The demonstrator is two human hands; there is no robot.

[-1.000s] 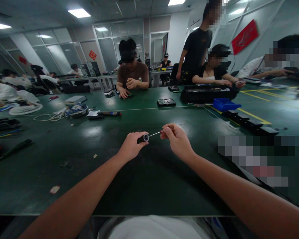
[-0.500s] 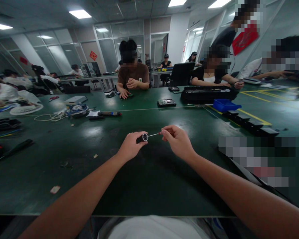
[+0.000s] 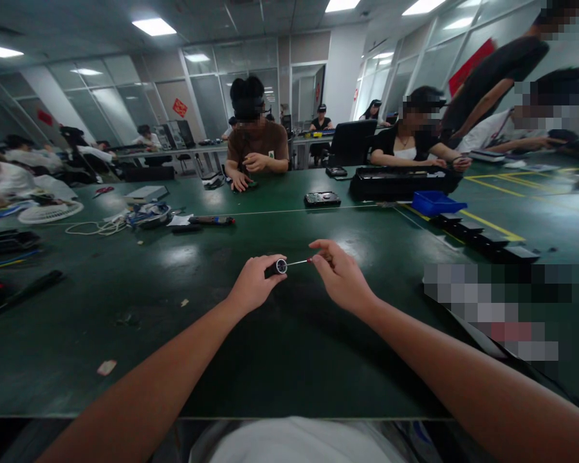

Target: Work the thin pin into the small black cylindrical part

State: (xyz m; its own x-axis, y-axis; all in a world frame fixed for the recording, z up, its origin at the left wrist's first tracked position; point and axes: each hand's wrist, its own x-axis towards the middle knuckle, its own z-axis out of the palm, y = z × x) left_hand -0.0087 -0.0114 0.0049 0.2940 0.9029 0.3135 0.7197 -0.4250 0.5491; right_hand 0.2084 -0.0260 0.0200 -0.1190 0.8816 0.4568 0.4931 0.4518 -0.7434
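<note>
My left hand is closed around a short black cylinder whose round end, with a silver rim, faces right. Between the fingers of my right hand is a screwdriver with a thin metal shaft and a red part at the handle end. Its shaft points left and the tip meets the cylinder's rimmed end; how deep it reaches I cannot tell. The right index finger is raised off the handle, most of which the hand hides. Both hands are held over the middle of the green table.
Ahead lie a hard drive, a long black housing, a blue bin and several black blocks. On the left are tangled cables, a dark tool and a white fan grille. Co-workers sit across the table.
My right index finger has lifted and straightened, while the shaft stays at the cylinder's end. My left hand is nearly still. At the right, a standing person has moved further right.
</note>
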